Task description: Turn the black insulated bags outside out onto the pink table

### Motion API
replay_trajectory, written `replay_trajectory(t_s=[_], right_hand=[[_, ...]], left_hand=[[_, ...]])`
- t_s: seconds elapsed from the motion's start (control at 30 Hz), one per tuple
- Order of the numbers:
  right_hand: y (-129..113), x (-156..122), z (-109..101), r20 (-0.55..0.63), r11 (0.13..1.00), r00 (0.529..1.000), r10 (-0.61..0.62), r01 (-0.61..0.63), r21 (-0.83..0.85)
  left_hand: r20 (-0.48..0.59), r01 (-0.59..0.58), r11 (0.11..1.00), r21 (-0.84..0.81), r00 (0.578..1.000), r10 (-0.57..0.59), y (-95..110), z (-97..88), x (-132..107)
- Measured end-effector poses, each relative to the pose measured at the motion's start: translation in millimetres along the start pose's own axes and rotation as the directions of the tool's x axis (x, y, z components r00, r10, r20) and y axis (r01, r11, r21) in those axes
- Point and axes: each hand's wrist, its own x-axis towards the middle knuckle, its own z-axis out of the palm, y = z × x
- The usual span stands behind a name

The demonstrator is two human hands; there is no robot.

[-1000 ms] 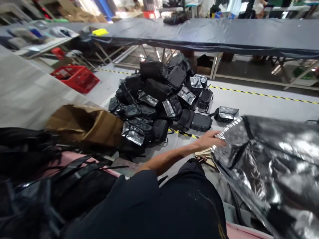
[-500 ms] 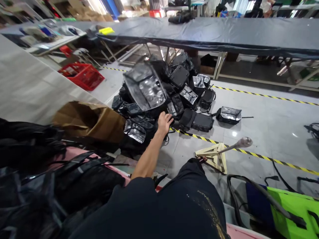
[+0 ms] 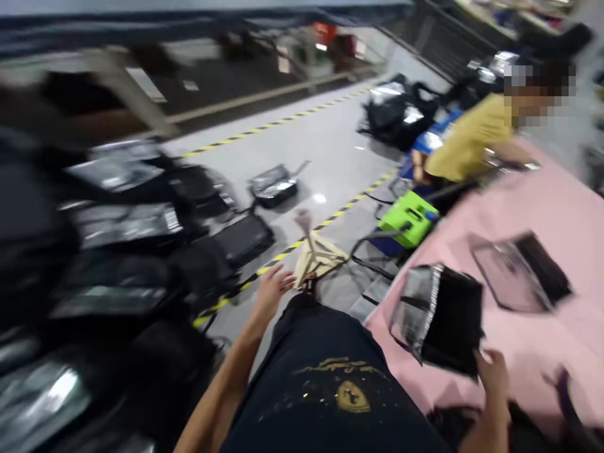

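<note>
My right hand (image 3: 493, 371) pinches the edge of a black bag piece with a silver lining (image 3: 453, 321), over the pink tabletop (image 3: 528, 189). Its silver inside faces left. My left hand (image 3: 274, 288) hangs in front of my body with its fingers apart and nothing in them. Beyond that hand stands a small cream wooden stand (image 3: 321, 255) on the floor. Farther right on the pink surface lies a flat piece with a clear pane and black fabric (image 3: 523, 274). The picture is blurred by motion.
Black silver-lined bags (image 3: 127, 226) are heaped on the floor at left, and one small bag (image 3: 274, 185) lies apart. A green and dark blue bag (image 3: 408, 220) is beside the table. A person in a yellow shirt (image 3: 467, 141) leans over its far end. Striped tape (image 3: 283, 251) crosses the floor.
The view has swung right, bringing the pink table and the other person into sight. My left hand has drawn back from the heap. My right hand has come into view with the bag piece.
</note>
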Motion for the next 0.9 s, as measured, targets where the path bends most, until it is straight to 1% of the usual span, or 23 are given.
replay_trajectory(t_s=[0.03, 0.07, 0.1, 0.17, 0.23, 0.27, 0.33, 0.4, 0.47, 0.57, 0.63, 0.7, 0.77, 0.8, 0.9], right_hand=[[9, -9, 2, 0.032, 0.975, 0.975, 0.222, -0.222, -0.006], [17, -10, 6, 0.077, 0.92, 0.917, 0.392, -0.393, -0.007], [23, -6, 11, 0.129, 0.873, 0.866, 0.483, -0.488, 0.002], [34, 10, 23, 0.223, 0.848, 0.827, 0.516, -0.531, 0.006], [38, 23, 34, 0.28, 0.836, 0.802, 0.527, -0.548, -0.004], [37, 28, 38, 0.3, 0.837, 0.796, 0.525, -0.547, -0.014], [28, 31, 42, 0.319, 0.849, 0.8, 0.507, -0.527, -0.028], [15, 31, 41, 0.317, 0.88, 0.83, 0.459, -0.473, -0.035], [-1, 32, 35, 0.296, 0.924, 0.878, 0.376, -0.379, -0.049], [-33, 36, 18, 0.225, 0.981, 0.955, 0.192, -0.179, -0.077], [-58, 39, 0, 0.162, 0.996, 0.986, 0.034, -0.021, -0.082], [-82, 42, -19, 0.085, 0.987, 0.987, -0.135, 0.141, -0.071], [-101, 43, -39, -0.018, 0.965, 0.966, -0.259, 0.258, -0.039], [-108, 44, -48, -0.075, 0.957, 0.954, -0.29, 0.29, -0.013], [-129, 44, -70, -0.206, 0.919, 0.911, -0.356, 0.382, 0.1]], left_hand=[[0.02, 0.0, 0.999, 0.055, 1.0, -0.001, 1, 6.1, 5], [0.042, 0.0, 0.994, 0.11, 0.999, -0.005, 3, 13.2, 10], [0.066, -0.002, 0.987, 0.164, 0.998, -0.009, 4, 20.9, 13], [0.118, -0.003, 0.966, 0.26, 0.993, -0.028, 5, 36.6, 10], [0.186, -0.018, 0.939, 0.343, 0.981, -0.049, 4, 50.8, 0], [0.227, -0.031, 0.922, 0.385, 0.972, -0.062, 3, 57.6, -7], [0.318, -0.078, 0.877, 0.474, 0.944, -0.088, 1, 71.8, -18], [0.416, -0.165, 0.823, 0.544, 0.904, -0.094, 1, 87.7, -25], [0.503, -0.28, 0.773, 0.57, 0.862, -0.06, 4, 105.3, -29], [0.612, -0.469, 0.685, 0.558, 0.789, 0.042, 10, 133.6, -37], [0.68, -0.575, 0.596, 0.56, 0.73, 0.065, 14, 151.3, -43], [0.739, -0.65, 0.515, 0.559, 0.672, 0.046, 17, 164.6, -49], [0.771, -0.7, 0.473, 0.535, 0.633, 0.065, 20, 170.7, -54], [0.769, -0.717, 0.459, 0.525, 0.631, 0.105, 23, 170.8, -57], [0.697, -0.731, 0.424, 0.535, 0.666, 0.268, 37, 161.7, -69]])
